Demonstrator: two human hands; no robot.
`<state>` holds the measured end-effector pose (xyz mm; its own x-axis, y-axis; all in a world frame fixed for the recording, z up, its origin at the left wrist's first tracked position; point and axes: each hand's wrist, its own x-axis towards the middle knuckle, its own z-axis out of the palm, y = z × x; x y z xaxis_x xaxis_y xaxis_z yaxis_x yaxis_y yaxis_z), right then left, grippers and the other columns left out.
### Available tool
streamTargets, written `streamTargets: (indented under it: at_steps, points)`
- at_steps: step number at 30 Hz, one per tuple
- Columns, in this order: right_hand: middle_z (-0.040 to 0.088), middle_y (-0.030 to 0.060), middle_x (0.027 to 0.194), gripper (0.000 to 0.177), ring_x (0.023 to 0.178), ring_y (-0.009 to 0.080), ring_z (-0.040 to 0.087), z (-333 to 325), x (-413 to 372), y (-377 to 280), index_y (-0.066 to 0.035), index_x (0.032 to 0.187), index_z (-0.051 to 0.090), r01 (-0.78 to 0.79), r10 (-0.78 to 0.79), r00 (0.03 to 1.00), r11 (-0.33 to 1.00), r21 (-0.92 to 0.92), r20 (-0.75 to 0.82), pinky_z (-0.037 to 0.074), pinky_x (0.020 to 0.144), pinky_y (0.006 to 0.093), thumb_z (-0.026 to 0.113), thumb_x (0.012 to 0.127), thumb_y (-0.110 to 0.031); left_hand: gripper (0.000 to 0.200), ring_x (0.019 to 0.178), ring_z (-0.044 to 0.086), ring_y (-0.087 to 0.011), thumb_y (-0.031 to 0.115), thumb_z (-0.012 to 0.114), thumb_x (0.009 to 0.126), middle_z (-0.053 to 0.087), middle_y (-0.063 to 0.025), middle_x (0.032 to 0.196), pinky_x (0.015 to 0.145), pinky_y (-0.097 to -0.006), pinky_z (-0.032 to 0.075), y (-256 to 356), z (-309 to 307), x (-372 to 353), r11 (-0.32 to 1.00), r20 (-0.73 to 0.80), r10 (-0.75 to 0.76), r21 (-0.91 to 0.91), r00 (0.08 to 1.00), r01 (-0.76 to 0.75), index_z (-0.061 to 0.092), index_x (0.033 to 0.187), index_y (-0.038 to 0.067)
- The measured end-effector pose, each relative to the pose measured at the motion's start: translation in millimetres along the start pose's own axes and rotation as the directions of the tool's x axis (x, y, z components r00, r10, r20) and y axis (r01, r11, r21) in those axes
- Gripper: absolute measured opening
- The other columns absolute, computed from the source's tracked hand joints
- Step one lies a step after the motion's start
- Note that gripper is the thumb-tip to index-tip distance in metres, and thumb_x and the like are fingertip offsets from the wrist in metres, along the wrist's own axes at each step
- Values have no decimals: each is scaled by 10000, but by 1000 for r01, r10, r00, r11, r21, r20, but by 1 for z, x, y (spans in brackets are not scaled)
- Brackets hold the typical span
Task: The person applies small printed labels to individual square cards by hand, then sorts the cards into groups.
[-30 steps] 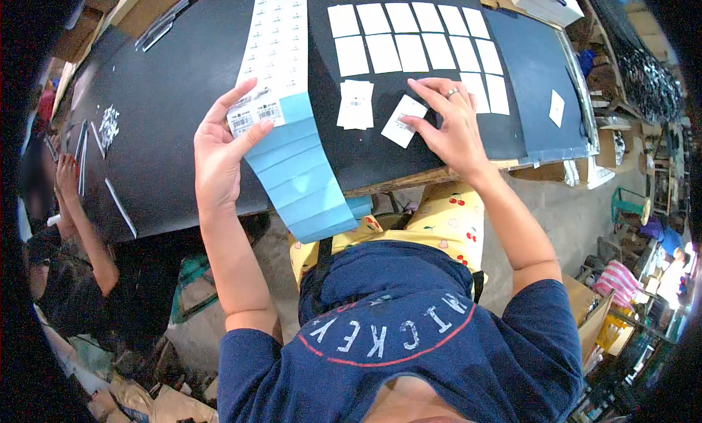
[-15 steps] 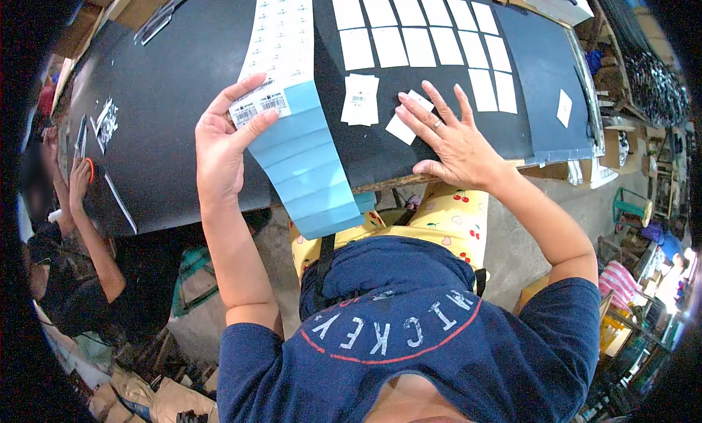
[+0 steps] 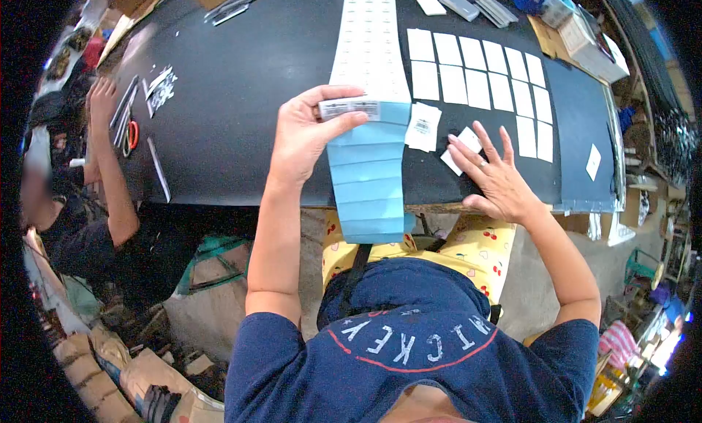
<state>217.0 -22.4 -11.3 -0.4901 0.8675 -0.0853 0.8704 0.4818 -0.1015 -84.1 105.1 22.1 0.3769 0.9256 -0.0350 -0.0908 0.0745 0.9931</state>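
My left hand [image 3: 311, 134] pinches a long strip of printed labels [image 3: 368, 50] between thumb and fingers, at the fold where labels meet bare backing. The light-blue backing [image 3: 365, 182] hangs past the table's front edge towards my lap. With fingers spread, my right hand [image 3: 497, 176] rests on a white card [image 3: 462, 151] lying tilted on the black table. Between my hands is a small stack of white cards [image 3: 423, 127], the top one bearing a printed label. White cards [image 3: 474, 55] lie in rows beyond my right hand.
A co-worker's arm [image 3: 113, 174] reaches over the table's left side, near orange-handled scissors [image 3: 132, 136] and paper scraps [image 3: 160, 89]. One loose card [image 3: 593, 162] lies at the right. Grey bundles [image 3: 496, 12] and a white box [image 3: 585, 46] stand at the back right.
The view has shifted, so the table appears farther right and lower. The labels at my left fingertips now look folded edge-on. My right hand remains on the tilted card. The co-worker's hand has left the scissors.
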Motion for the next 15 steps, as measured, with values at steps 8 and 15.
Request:
streamTargets:
  at_steps: [8,15]
  points:
    - [489,140,1335,599,1282,312,399,-59,44,-26,-90,1349,484,42,122,911,923,384,-393,240,1080,452,644,834,-350,258,818,650,-94,-43,742,753,704,-66,929,743,-210,516,7,4,5,994,28,74,79,997,-76,689,1004,-18]
    - [606,115,918,268,914,290,546,-83,113,-59,-23,1013,664,182,106,722,924,336,-683,446,823,382,704,754,-79,201,802,634,-71,-15,730,775,707,-47,917,707,-204,514,14,15,9,990,37,92,104,995,-96,709,974,1]
